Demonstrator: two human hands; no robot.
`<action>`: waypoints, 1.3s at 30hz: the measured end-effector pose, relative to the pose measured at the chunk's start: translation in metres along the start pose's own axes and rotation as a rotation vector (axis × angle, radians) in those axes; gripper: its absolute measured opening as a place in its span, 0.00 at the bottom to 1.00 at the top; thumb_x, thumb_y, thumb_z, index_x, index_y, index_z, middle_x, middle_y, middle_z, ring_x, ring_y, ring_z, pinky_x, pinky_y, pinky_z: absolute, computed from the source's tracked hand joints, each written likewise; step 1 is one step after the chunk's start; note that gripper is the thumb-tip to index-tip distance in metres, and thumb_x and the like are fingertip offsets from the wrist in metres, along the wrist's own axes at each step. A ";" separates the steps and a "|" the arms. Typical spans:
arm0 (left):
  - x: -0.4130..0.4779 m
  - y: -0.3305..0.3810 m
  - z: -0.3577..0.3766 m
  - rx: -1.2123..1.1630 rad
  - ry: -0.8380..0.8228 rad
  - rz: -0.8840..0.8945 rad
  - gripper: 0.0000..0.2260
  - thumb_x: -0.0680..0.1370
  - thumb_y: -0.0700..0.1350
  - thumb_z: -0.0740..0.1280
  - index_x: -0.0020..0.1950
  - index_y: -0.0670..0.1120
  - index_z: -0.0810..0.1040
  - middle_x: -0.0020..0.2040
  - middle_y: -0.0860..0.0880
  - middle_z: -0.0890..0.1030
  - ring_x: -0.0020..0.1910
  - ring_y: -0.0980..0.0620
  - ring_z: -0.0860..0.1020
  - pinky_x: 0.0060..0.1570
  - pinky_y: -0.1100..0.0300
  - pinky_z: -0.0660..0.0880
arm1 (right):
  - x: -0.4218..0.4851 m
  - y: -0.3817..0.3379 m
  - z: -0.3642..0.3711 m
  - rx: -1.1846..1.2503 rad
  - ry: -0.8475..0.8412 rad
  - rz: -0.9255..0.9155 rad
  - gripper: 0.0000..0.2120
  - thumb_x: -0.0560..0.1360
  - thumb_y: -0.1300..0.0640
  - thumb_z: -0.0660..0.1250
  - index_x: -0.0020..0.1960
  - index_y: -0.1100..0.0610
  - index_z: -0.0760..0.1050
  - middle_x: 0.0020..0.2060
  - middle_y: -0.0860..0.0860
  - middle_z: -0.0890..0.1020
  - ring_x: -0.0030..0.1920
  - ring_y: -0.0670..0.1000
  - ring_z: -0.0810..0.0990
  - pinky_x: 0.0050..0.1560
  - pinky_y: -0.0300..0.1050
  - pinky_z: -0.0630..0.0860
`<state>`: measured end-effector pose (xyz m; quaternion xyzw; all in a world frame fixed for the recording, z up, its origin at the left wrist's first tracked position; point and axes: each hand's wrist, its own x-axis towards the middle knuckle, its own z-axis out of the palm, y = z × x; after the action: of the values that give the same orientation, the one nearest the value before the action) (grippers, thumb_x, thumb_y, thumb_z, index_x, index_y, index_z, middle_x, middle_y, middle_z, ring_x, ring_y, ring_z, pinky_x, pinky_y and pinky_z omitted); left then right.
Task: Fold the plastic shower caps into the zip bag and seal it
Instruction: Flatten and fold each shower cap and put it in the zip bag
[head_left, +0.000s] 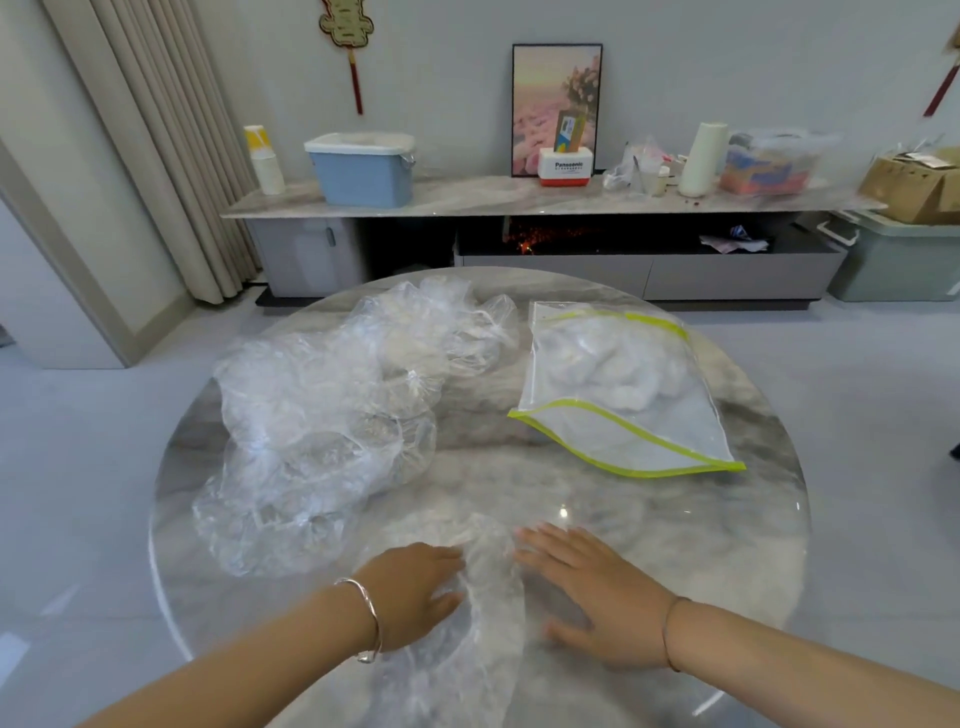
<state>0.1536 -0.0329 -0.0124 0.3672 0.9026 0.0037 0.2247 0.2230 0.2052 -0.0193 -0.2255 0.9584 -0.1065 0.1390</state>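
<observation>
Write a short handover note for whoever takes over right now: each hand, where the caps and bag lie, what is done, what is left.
Left hand and right hand: both flat, fingers straight, on either side of one shower cap at the table's near edge.
Loose caps: piled at left. Zip bag: at right, mouth open.
Done: some caps already in the bag.
Left: fold this cap, bag it and the pile, seal.

Both hands flat on shower cap (488, 587), open zip bag (623, 389), round table (727, 519)
</observation>
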 end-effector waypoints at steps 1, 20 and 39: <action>0.002 -0.001 0.005 -0.017 -0.006 0.016 0.27 0.80 0.61 0.48 0.77 0.50 0.55 0.77 0.54 0.55 0.74 0.54 0.57 0.72 0.61 0.54 | 0.000 -0.004 0.002 -0.015 -0.001 -0.027 0.33 0.77 0.41 0.57 0.77 0.47 0.47 0.73 0.41 0.38 0.72 0.42 0.33 0.67 0.39 0.26; 0.005 -0.002 -0.011 0.102 0.097 0.130 0.43 0.69 0.69 0.65 0.77 0.51 0.54 0.77 0.53 0.54 0.76 0.53 0.51 0.73 0.60 0.44 | -0.008 0.032 0.002 -0.144 0.041 0.030 0.41 0.66 0.22 0.45 0.74 0.39 0.53 0.75 0.41 0.51 0.75 0.43 0.49 0.74 0.47 0.39; 0.009 -0.029 -0.008 0.045 0.287 0.073 0.15 0.75 0.49 0.65 0.62 0.52 0.74 0.60 0.52 0.74 0.63 0.54 0.68 0.64 0.64 0.58 | 0.010 0.015 0.009 0.814 0.461 0.341 0.09 0.75 0.66 0.63 0.39 0.57 0.79 0.39 0.46 0.84 0.45 0.41 0.81 0.51 0.32 0.73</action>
<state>0.1254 -0.0470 -0.0143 0.4005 0.9113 0.0440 0.0848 0.2112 0.2130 -0.0336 0.0362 0.8681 -0.4949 0.0154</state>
